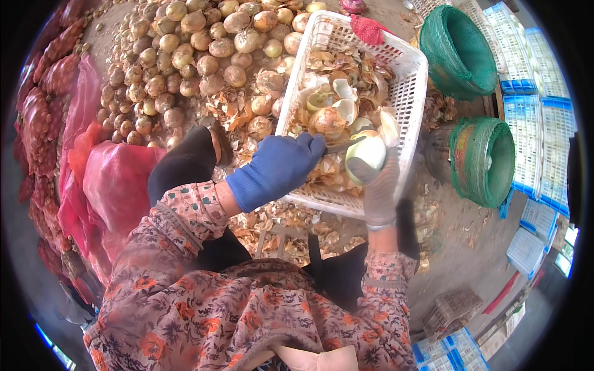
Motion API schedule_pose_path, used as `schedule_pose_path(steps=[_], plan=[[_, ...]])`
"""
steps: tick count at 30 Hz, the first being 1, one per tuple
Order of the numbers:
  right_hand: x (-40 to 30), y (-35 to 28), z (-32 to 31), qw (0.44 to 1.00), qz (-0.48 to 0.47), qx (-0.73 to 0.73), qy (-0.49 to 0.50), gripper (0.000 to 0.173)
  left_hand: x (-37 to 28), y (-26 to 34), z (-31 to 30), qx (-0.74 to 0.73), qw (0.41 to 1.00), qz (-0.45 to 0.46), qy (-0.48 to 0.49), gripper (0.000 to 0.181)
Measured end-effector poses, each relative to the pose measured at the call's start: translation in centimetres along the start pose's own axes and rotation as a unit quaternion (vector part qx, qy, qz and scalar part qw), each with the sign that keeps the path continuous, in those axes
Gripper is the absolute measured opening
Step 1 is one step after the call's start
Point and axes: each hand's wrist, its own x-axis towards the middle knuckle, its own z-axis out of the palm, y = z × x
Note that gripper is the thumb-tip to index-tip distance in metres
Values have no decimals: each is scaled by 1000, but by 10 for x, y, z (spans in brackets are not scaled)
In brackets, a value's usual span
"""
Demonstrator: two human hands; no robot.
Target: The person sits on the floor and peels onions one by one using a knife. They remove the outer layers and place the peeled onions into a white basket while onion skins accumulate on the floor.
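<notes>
My left hand [280, 167], in a blue knit glove, grips a small knife. Its dark blade [341, 145] reaches right to the onion. In my right hand [381, 190], which wears a pale, blurred glove, sits a partly peeled onion [366, 155] with white-green flesh showing. Both hands are over the near part of a white plastic crate [420, 99]. Dry onion skins [371, 69] fill much of it. Among them lie an unpeeled brown onion [327, 120] and curved pale outer layers [345, 89].
A large heap of brown onions [195, 51] spreads beyond my left knee. Pink mesh sacks [123, 181] lie left. Two green mesh-covered containers [482, 162] stand right, before stacked white-and-blue crates [533, 148]. Red mesh [366, 30] hangs on the crate's far rim. Loose skins [292, 222] litter the floor.
</notes>
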Motion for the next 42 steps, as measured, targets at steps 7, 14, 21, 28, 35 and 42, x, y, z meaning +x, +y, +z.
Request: schedule_pose_path(steps=[7,14,21,28,35,42], plan=[[2,13,-4,977,-71,-202,12,88,2,2,0,-41,998,-36,-27,26],[-8,1,-8,992,17,-95,-78,92,13,-50,-33,-374,901,-74,-206,32],[-8,11,-5,993,50,-68,-78,86,24,-42,-45,-372,910,-102,-154,28],[-15,4,12,982,82,-131,-107,75,26,-1,12,-209,976,-11,59,16],[-31,10,4,980,74,4,-183,91,31,-28,17,-177,982,-48,50,15],[-37,-3,-1,947,206,231,-88,99,26,-23,2,-630,737,-214,-118,38]])
